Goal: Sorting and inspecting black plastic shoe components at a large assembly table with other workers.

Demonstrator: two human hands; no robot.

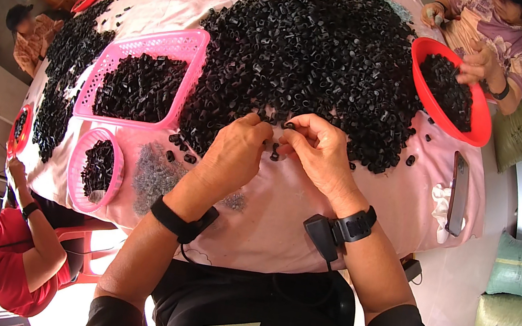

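Both of my hands meet at the near edge of a large heap of small black curved pieces (316, 47). My left hand (240, 149) is closed, thumb and fingertips pressed together; what they pinch is too small to make out. Beside it, my right hand (321, 151) is also closed, its thumb and index finger pinching a small black piece (290, 125). Just below the fingertips another black piece (274, 154) shows against the pink cloth (293, 217). Black bands with small boxes are strapped on both my wrists.
Left of the heap stand a pink rectangular basket (194, 81) and a round pink basket (118, 173), both holding black pieces. Small grey bits (157, 176) lie nearby. To the right are a red basin (480, 125), another person's hand (477, 64) and a phone (457, 194). Other people sit around the table.
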